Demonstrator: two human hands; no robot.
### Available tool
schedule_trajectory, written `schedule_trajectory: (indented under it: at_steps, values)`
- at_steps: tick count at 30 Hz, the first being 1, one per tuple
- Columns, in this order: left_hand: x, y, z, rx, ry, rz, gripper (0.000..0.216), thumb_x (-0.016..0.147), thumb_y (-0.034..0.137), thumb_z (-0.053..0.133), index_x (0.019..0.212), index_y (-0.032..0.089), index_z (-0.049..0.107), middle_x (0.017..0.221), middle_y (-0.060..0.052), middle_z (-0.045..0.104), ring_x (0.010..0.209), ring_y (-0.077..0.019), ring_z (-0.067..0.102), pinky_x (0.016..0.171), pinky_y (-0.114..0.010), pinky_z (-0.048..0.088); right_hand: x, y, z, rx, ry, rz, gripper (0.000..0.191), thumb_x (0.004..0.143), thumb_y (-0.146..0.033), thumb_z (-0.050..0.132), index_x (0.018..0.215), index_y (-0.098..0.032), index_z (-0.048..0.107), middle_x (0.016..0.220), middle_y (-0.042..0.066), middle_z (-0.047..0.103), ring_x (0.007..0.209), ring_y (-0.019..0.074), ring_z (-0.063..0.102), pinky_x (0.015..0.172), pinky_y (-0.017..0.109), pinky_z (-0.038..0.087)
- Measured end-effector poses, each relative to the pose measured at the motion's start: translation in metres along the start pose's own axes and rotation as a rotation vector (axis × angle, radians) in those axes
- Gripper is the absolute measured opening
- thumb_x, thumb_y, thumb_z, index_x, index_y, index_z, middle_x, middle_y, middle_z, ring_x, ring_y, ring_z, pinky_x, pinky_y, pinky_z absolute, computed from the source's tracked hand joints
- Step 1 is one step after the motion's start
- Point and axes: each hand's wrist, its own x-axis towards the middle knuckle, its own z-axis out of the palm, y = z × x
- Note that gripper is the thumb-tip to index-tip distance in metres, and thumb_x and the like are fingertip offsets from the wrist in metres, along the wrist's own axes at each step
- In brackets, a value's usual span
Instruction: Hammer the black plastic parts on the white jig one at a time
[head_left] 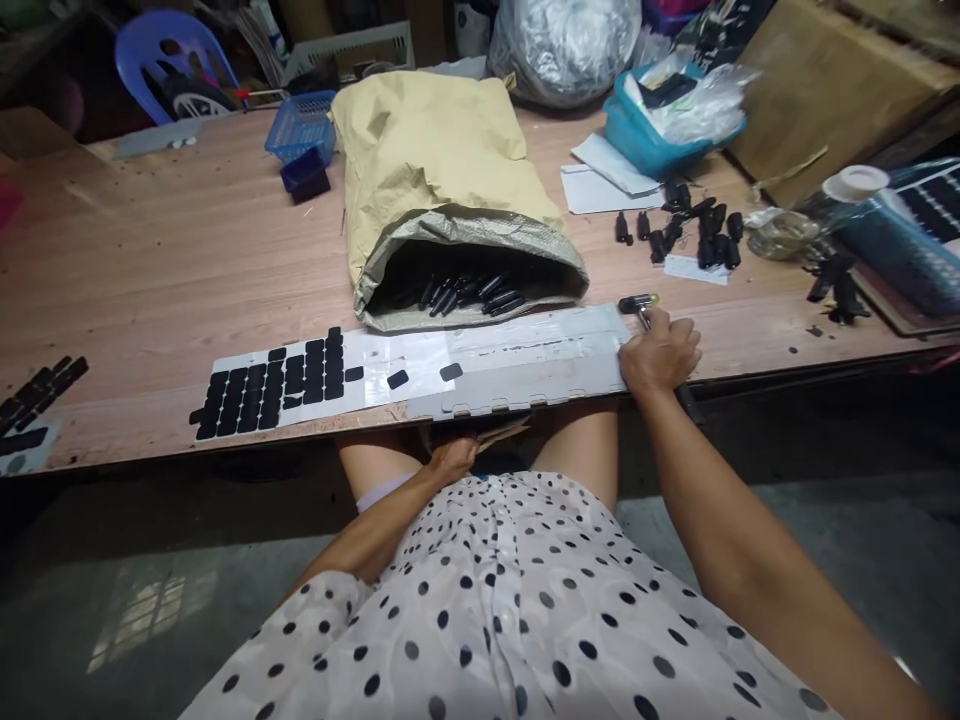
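Observation:
My right hand [660, 350] is closed round the handle of a small hammer [637, 302], at the right end of a grey-white board. The hammer's dark head has a yellowish end, and its black grip sticks out below my fist. Below the table's front edge, over my lap, my left hand [454, 457] is closed beside a brown, paper-like piece [504, 434]; what its fingers hold is hidden. The long board [525, 365] lies along the front edge. On its left part is a white sheet with rows of black rounded stickers [255, 395], with several loose ones nearby.
Behind the board a yellow sack [442, 130] lies open towards me, with slim black pieces [472, 293] inside. Black parts [705, 230] are scattered at the right, near a teal basket [637, 125] and a cardboard box [832, 100]. A blue basket [300, 125] stands back left.

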Motion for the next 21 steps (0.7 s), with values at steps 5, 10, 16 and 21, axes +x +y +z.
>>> schedule_trajectory:
  at_steps: [5,10,16,21]
  values:
    - [-0.012,-0.005,-0.018,0.015,-0.131,0.119,0.041,0.106,0.038,0.036,0.137,0.033,0.063,0.118,-0.004,0.079,0.111,-0.0225,0.075,0.091,-0.029,0.057,0.000,0.005,0.004,-0.016,-0.020,0.000,0.042,0.087,-0.015,0.050,0.125,-0.021,0.066,0.112,0.012,0.052,0.105,0.0289,0.046,0.083,0.040,0.039]
    - [-0.010,0.016,-0.018,0.193,-0.226,0.197,0.034,0.105,0.038,0.041,0.128,0.031,0.064,0.109,-0.008,0.079,0.096,-0.0264,0.076,0.074,-0.031,0.056,-0.001,0.004,0.002,-0.032,-0.036,-0.002,0.042,0.089,-0.017,0.046,0.127,-0.021,0.064,0.114,0.014,0.052,0.106,0.0298,0.046,0.082,0.040,0.037]
    - [-0.012,0.018,-0.013,0.223,-0.123,0.296,0.029,0.104,0.037,0.045,0.125,0.032,0.065,0.091,-0.004,0.079,0.084,-0.0223,0.076,0.072,-0.028,0.054,-0.001,0.003,0.005,-0.051,-0.010,-0.018,0.044,0.088,-0.015,0.047,0.129,-0.020,0.063,0.114,0.015,0.053,0.106,0.0303,0.046,0.081,0.040,0.037]
    - [-0.015,0.021,-0.023,0.288,-0.109,0.333,0.024,0.103,0.035,0.052,0.117,0.026,0.070,0.095,-0.007,0.079,0.089,-0.0244,0.076,0.072,-0.029,0.053,0.000,-0.003,0.001,-0.026,-0.060,-0.005,0.043,0.089,-0.017,0.049,0.129,-0.019,0.066,0.114,0.016,0.054,0.104,0.0307,0.048,0.080,0.040,0.038]
